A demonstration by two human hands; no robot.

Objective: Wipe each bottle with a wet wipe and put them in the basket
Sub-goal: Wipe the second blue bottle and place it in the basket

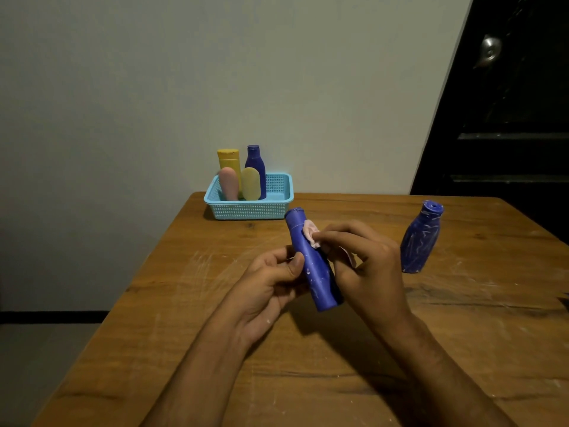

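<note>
A long blue bottle (311,260) is held in the air above the middle of the wooden tabletop (184,318), its long axis tilted so the capped end points up, away and slightly left toward the basket, while its flat base points down toward the near right. The left hand (271,285) grips the bottle's lower half from the left, fingers curled behind it and the thumb pressed across its front. The right hand (366,266) comes in from the right with its fingers curled around a crumpled pale pink wet wipe (311,234), pinching it and pressing it against the upper part of the bottle just below the cap. A second blue bottle (420,238), shorter and rounder and streaked with white smears, stands upright on the tabletop to the right of the hands, well apart from the basket, its cap pointing up. At the far left edge of the tabletop, close to the wall, sits a light blue mesh basket (246,211). Four items stand upright in its left part: a yellow bottle (229,161) and a dark blue bottle (255,164) at the back, a pink bottle (228,183) and a pale yellow bottle (251,183) in front of them. The tabletop around the hands shows whitish scuffs and smears.
</note>
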